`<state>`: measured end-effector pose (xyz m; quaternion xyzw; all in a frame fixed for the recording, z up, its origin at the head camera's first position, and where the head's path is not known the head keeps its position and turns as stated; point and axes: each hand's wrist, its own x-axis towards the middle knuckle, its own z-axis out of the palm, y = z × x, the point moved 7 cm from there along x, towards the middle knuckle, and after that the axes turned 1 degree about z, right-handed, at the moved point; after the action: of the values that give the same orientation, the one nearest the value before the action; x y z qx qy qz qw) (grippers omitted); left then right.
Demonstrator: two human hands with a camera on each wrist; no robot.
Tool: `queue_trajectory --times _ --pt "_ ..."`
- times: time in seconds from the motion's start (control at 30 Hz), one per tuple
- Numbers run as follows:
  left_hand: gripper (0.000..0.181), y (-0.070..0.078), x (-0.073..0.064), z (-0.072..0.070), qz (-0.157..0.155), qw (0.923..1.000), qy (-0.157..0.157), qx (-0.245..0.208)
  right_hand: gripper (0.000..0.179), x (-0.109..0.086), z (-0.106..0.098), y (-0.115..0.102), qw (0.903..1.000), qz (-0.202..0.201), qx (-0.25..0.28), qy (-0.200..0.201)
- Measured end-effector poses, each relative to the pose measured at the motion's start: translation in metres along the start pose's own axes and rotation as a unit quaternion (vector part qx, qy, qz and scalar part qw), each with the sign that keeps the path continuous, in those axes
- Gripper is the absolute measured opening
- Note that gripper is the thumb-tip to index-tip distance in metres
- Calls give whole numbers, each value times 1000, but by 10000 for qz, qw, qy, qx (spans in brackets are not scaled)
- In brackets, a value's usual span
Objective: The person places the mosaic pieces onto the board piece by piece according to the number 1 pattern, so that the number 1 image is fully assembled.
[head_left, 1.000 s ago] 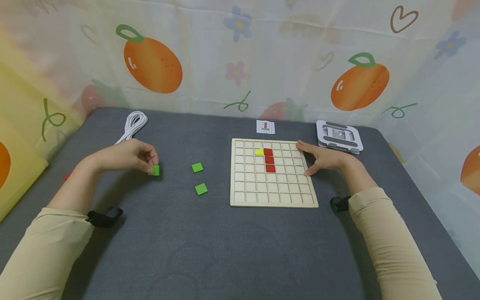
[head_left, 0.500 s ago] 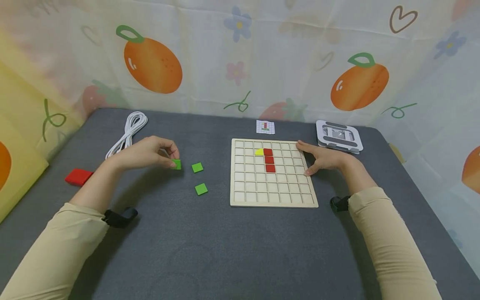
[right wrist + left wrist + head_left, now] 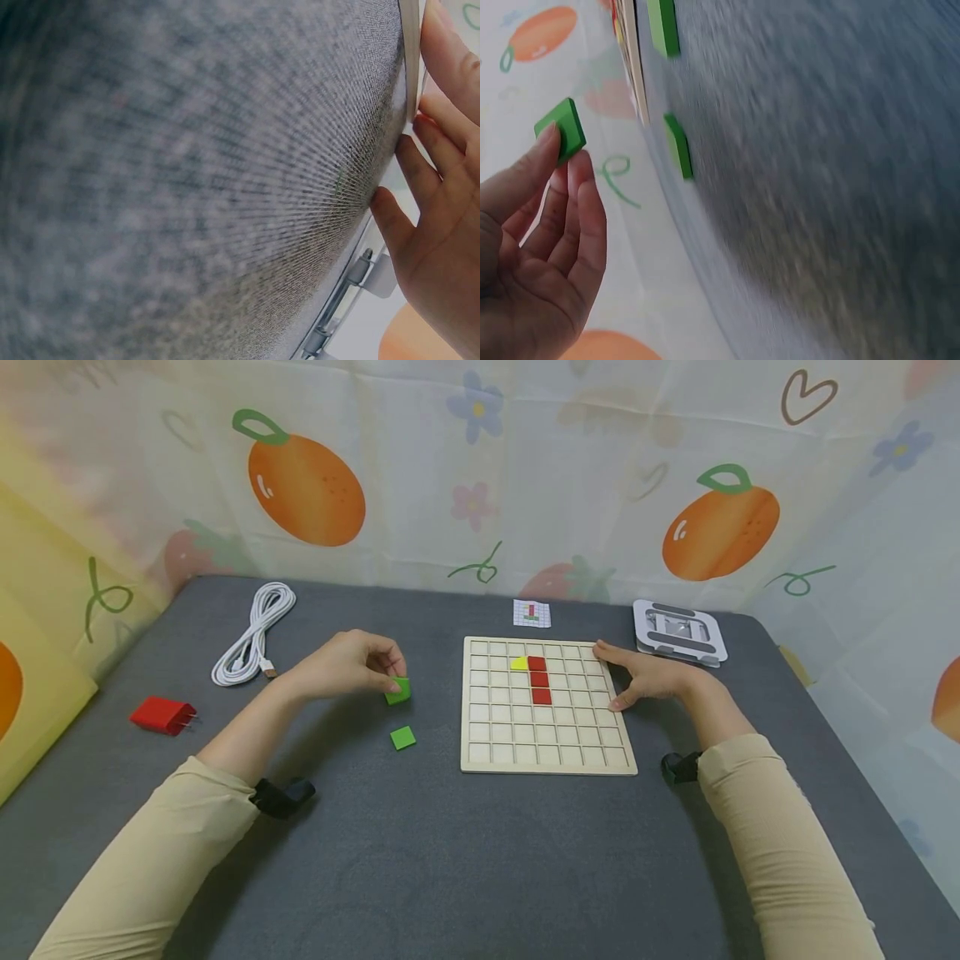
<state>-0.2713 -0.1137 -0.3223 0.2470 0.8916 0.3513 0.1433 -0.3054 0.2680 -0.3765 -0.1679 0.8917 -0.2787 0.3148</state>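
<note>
My left hand pinches a green square tile between thumb and fingertips, raised off the table in the left wrist view. In the head view it overlaps a second green tile lying on the table. A third green tile lies nearer to me. Right of them is a wooden grid board with three red tiles in a column and a yellow piece beside the top one. My right hand rests at the board's right edge, thumb and fingers spread and touching it.
Behind the board lies a small printed grid card. A white and grey folded stand sits at the back right. On the left are a coiled white cable and a red plug with metal prongs.
My left hand has carried the green tile rightward, to over the far green tile. The red plug and the cable's end have come into view behind it. My right hand stays put.
</note>
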Motion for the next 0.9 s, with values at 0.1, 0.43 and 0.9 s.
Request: queue_trajectory --times 0.1,0.43,0.9 --pt "10 4 7 5 26 9999 100 44 112 0 0 0 10000 -14 12 -5" --pt "12 19 26 19 -98 9996 264 -87 110 0 1 1 10000 -24 67 -9" --pt "11 50 44 40 -98 9989 266 -377 113 0 0 0 10000 37 14 4"
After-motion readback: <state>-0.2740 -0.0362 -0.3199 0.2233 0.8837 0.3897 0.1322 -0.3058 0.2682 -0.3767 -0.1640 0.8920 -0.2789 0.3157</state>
